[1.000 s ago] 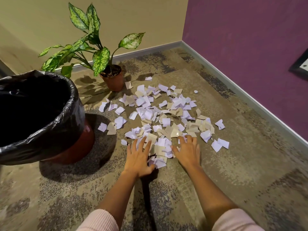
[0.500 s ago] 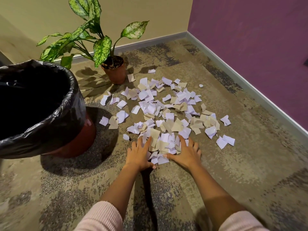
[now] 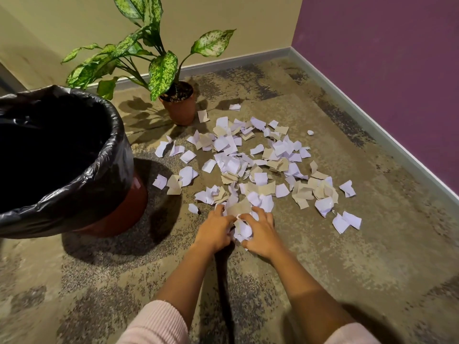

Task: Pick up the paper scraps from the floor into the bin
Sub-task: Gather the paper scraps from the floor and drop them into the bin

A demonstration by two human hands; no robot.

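Paper scraps [image 3: 248, 165]: white and tan, strewn over floor [image 3: 360, 256] toward the far corner; nearest clump gathered between both hands.
Left hand [image 3: 214, 230], right hand [image 3: 263, 234]: fingers curled round that clump, low on floor.
Bin [image 3: 111, 150]: black-lined, left edge, beside potted plant [image 3: 162, 70].

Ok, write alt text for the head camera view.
The left hand and right hand clutch paper scraps between them on the carpet; more lie scattered beyond. A black-lined bin stands left, a potted plant behind.
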